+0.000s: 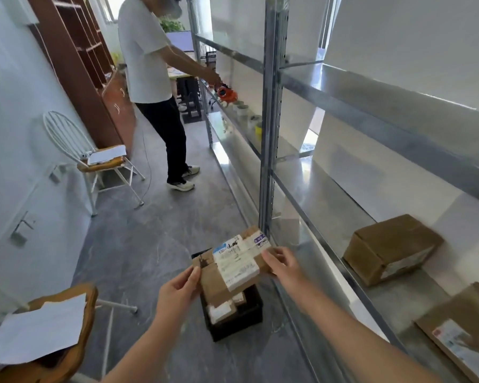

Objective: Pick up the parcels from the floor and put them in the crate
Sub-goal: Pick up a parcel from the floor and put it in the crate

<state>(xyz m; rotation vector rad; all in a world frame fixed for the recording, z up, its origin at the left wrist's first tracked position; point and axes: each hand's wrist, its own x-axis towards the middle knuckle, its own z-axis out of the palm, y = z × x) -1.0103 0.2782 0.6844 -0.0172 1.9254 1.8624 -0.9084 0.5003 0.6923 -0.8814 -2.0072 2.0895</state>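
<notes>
A taped brown parcel [234, 262] is held by two opposite edges above the black crate [239, 327]. The left hand [177, 291] is pinched on its near edge, and the right hand [285, 268] is curled round its far edge. Smaller parcels [221, 309] are seen inside the crate, which stands just beside the shelving upright [271, 134]. Open floor [138, 258] is left on the crate's left, bounded by a cushioned chair [67, 341]; farther down the aisle a person [150, 64] stands.
</notes>
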